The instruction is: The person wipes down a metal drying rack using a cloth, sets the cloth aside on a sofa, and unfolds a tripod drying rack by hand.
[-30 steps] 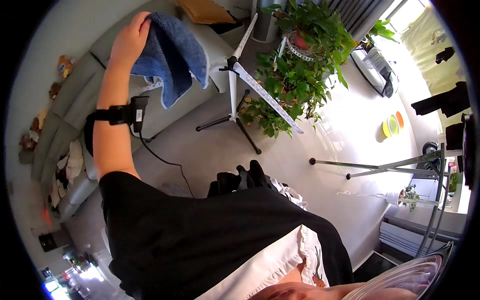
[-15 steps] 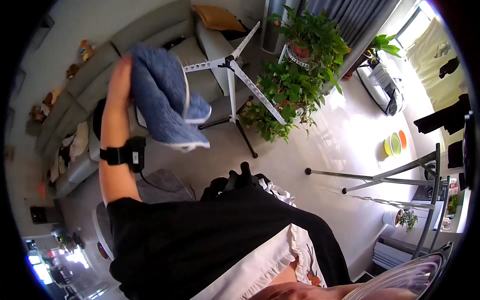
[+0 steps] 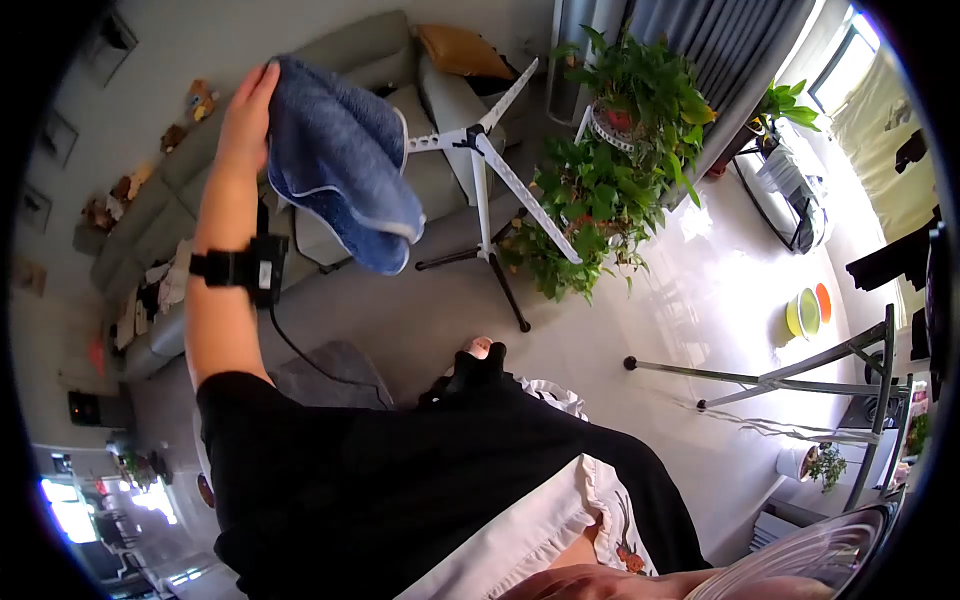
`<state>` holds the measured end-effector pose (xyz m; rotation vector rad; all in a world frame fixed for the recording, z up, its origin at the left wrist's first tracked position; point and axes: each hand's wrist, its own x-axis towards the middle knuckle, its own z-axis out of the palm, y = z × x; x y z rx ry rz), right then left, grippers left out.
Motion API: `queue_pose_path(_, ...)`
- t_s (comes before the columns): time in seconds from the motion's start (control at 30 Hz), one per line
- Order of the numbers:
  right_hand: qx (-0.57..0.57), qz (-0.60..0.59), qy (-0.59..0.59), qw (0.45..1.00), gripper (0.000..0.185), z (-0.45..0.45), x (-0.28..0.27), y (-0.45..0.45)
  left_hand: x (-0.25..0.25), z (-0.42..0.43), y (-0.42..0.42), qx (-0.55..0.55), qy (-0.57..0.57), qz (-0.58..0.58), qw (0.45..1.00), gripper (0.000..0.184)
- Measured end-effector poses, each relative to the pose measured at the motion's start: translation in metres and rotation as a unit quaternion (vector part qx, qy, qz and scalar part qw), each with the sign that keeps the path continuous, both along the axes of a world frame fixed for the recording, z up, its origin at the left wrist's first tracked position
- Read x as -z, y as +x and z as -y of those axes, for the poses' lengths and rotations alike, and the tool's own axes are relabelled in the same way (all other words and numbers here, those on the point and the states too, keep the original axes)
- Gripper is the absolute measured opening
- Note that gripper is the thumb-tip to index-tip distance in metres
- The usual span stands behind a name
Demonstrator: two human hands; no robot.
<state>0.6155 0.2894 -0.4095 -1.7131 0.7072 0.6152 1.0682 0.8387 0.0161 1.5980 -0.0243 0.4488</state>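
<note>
A fuzzy blue towel [image 3: 335,150] with pale edging hangs in folds from my left hand [image 3: 247,120], whose fingers are closed on its upper corner. A black band with a small box and cable is strapped round my left wrist. Just right of the towel stands a white folding rack [image 3: 480,150] with perforated arms and dark legs. The towel overlaps the end of one arm; whether they touch, I cannot tell. My right hand is out of view.
A grey sofa [image 3: 360,50] with an orange cushion [image 3: 462,50] and soft toys lies behind. Leafy potted plants [image 3: 620,160] stand right of the rack. Another metal stand [image 3: 780,378] reaches across the floor at right, near colored basins [image 3: 803,313]. A foot shows below.
My left hand has moved slightly up. The towel has swung and spread, its lower end now hanging as one broad fold. The view has shifted a little.
</note>
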Motion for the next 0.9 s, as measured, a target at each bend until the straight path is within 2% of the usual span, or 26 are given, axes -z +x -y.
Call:
queue_pose_path(0.1, 0.015, -0.005, 0.004, 1.0, 0.053, -0.015, -0.001, 0.012, -0.02, 0.009, 0.072, 0.02, 0.028, 0.043, 0.998, 0.047)
queue_pose_path(0.2, 0.044, -0.014, 0.008, 0.999, 0.053, -0.037, -0.004, 0.025, -0.015, -0.009, 0.194, 0.103, 0.101, 0.105, 0.984, 0.059)
queue_pose_path(0.3, 0.084, -0.023, 0.012, 0.996, 0.053, -0.062, -0.008, 0.038, -0.022, 0.044, 0.25, 0.141, -0.034, 0.105, 0.984, 0.024)
queue_pose_path(0.43, 0.139, -0.036, 0.03, 0.989, 0.053, -0.101, -0.02, 0.046, 0.044, 0.064, 0.416, 0.153, 0.008, 0.061, 0.986, 0.038)
queue_pose_path(0.5, 0.168, -0.037, 0.048, 0.984, 0.053, -0.118, -0.026, 0.047, 0.069, 0.082, 0.47, 0.145, 0.014, 0.034, 0.989, 0.05)
queue_pose_path(0.53, 0.181, -0.037, 0.056, 0.981, 0.053, -0.128, -0.029, 0.045, 0.071, 0.089, 0.485, 0.132, 0.019, 0.035, 0.99, 0.044)
queue_pose_path(0.63, 0.224, -0.03, 0.083, 0.971, 0.053, -0.15, -0.036, 0.042, 0.091, 0.092, 0.509, 0.071, -0.038, -0.072, 0.994, 0.05)
queue_pose_path(0.67, 0.24, -0.025, 0.082, 0.967, 0.054, -0.154, -0.029, 0.035, 0.122, 0.068, 0.547, 0.062, 0.077, -0.078, 0.992, 0.051)
queue_pose_path(0.73, 0.249, -0.054, 0.029, 0.967, 0.055, -0.167, -0.031, 0.036, 0.187, 0.021, 0.59, 0.042, 0.168, -0.144, 0.974, 0.052)
queue_pose_path(0.77, 0.252, -0.068, 0.001, 0.965, 0.055, -0.171, -0.031, 0.037, 0.215, 0.005, 0.604, 0.032, 0.141, -0.205, 0.968, 0.052)
queue_pose_path(0.83, 0.255, -0.098, -0.057, 0.96, 0.055, -0.175, -0.041, 0.037, 0.217, -0.008, 0.572, -0.021, 0.284, -0.28, 0.917, 0.053)
queue_pose_path(0.9, 0.256, -0.108, -0.087, 0.957, 0.055, -0.178, -0.054, 0.042, 0.204, -0.004, 0.53, 0.02, 0.241, -0.287, 0.927, 0.052)
